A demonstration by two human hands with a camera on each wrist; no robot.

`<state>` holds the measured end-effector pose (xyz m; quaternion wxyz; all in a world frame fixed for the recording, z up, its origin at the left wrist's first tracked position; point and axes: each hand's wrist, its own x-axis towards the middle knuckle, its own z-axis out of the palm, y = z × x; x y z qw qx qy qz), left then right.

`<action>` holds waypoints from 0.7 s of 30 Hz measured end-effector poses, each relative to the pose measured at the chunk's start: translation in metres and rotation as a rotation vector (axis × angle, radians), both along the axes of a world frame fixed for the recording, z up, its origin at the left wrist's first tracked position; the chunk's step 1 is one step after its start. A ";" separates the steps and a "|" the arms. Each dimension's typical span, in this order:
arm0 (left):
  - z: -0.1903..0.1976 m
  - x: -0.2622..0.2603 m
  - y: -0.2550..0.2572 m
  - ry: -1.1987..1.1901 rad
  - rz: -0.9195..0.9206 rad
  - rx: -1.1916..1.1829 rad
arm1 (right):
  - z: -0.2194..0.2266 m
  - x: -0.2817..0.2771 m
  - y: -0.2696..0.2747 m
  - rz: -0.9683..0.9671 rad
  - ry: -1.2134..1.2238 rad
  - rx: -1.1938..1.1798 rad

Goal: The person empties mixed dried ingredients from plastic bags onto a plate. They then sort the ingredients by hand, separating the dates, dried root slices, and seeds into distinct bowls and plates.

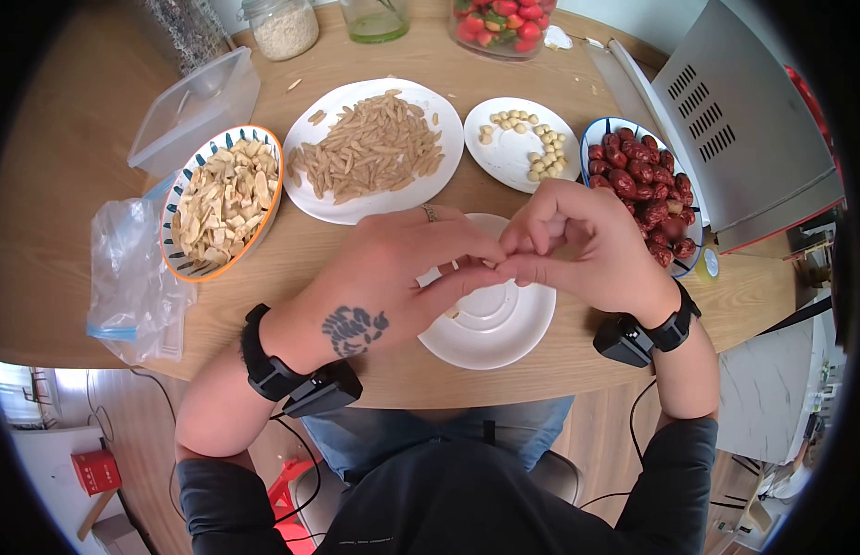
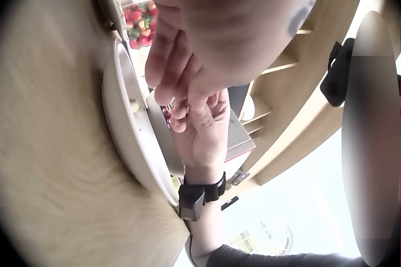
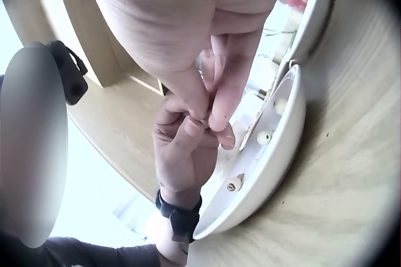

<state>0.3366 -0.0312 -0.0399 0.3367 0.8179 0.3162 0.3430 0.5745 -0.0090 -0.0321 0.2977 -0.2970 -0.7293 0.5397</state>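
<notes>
Fingertips meeting over a shallow white dish, my left hand and right hand pinch a small pale lotus seed between them. The fingers cover most of the seed. In the right wrist view, several lotus seeds lie inside the dish, and one near its front shows a brown, broken tip. Beyond my right hand, a white plate bears more peeled, round seeds. Left of it stands a larger white plate heaped with slender tan pieces.
At left, an orange-rimmed dish holds pale dried slices, beside a plastic bag and a clear box. Red dates fill a blue-rimmed dish close by my right hand. Jars line the back; a grey appliance stands right.
</notes>
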 end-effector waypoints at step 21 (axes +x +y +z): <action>0.021 -0.028 0.004 0.358 0.030 0.134 | -0.011 -0.020 -0.011 0.245 -0.236 0.823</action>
